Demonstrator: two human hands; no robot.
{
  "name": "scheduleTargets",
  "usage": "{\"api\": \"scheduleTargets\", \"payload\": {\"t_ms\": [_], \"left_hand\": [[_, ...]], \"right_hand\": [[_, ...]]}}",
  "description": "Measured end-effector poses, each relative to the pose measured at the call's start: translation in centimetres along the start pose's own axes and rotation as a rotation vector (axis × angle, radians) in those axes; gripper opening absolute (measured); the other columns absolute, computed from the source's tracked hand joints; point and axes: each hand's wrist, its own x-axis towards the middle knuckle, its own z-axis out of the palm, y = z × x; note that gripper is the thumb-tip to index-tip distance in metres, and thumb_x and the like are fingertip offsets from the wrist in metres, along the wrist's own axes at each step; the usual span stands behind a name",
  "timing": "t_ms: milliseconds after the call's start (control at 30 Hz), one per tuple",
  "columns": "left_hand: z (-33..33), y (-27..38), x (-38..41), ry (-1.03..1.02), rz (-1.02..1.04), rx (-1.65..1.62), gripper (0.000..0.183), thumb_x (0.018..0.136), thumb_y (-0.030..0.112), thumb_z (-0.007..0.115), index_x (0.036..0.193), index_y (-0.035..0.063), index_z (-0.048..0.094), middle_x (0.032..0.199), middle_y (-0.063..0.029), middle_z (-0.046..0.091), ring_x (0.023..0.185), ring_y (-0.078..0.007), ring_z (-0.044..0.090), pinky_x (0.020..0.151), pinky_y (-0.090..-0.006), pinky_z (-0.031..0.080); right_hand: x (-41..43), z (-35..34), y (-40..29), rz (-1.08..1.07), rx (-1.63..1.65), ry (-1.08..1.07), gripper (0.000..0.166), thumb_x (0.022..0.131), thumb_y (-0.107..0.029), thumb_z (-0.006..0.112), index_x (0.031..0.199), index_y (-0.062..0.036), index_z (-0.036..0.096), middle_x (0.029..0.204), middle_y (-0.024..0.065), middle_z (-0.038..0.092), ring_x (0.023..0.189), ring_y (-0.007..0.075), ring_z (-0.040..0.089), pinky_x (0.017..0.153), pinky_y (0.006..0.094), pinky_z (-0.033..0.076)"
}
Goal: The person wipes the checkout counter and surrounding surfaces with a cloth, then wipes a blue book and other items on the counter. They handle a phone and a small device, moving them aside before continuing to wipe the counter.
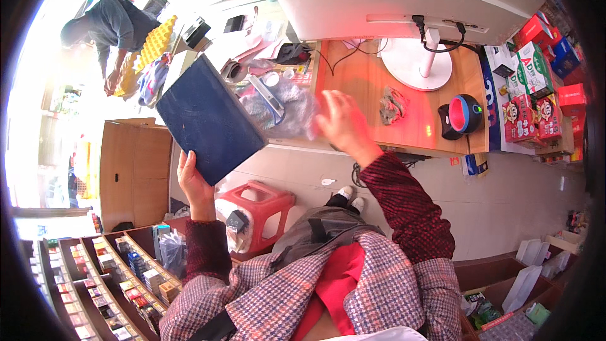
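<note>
My left hand [195, 182] grips the lower edge of a flat dark blue box or hard-cover book [210, 118], thumb on its face, held tilted over the counter's left part. My right hand [343, 123] is over the front of the wooden counter [350, 76], fingers spread and somewhat blurred, beside a clear plastic bag [298, 109]. Whether its fingertips touch the bag I cannot tell. A utility knife or similar tool [266, 94] lies on the bag's left part. A crumpled wad [394, 105] rests right of my right hand, near a round black and blue scanner [464, 113].
The back of a white monitor [402, 4] rises behind the counter on a round base [416, 68]. Drink cartons [535, 71] stack at right. A red plastic stool [265, 218] stands below. Another person [118, 23] bends over yellow egg trays [156, 42] at upper left. Shelves with small packs [109, 284] fill the lower left.
</note>
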Motion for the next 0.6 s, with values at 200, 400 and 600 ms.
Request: {"api": "scheduleTargets", "payload": {"t_ms": [200,400,600], "left_hand": [[-3.0,-3.0,-2.1,0.107,-0.34,-0.295,0.041,0.098,0.021,0.047,0.132,-0.0011,0.046,0.13,-0.017,0.055,0.116,-0.0351,0.055,0.103,-0.0555,0.038],[2.4,-12.2,1.4,-0.016,-0.514,-0.464,0.048,0.099,0.026,0.043,0.139,-0.0009,0.035,0.143,-0.0221,0.039,0.133,-0.0449,0.034,0.107,-0.0704,0.023],[4.9,-11.1,5.8,-0.024,-0.543,-0.469,0.052,0.1,0.027,0.038,0.14,-0.0056,0.03,0.143,-0.0293,0.035,0.133,-0.0478,0.033,0.111,-0.0649,0.023]], "right_hand": [[-0.1,4.7,-2.5,0.27,-0.018,-0.143,0.064,0.076,-0.022,0.072,0.128,-0.0009,0.042,0.113,0.0206,0.058,0.101,0.0382,0.058,0.084,0.0451,0.049],[0.5,5.0,-1.3,0.251,0.173,-0.234,0.038,0.08,-0.019,0.062,0.11,0.0025,0.055,0.085,0.0249,0.063,0.081,0.0422,0.064,0.071,0.0496,0.051],[3.7,4.7,-3.0,0.459,0.337,-0.423,0.035,0.083,-0.025,0.053,0.106,-0.0009,0.063,0.099,0.0256,0.064,0.093,0.0405,0.062,0.079,0.0471,0.049]]}}
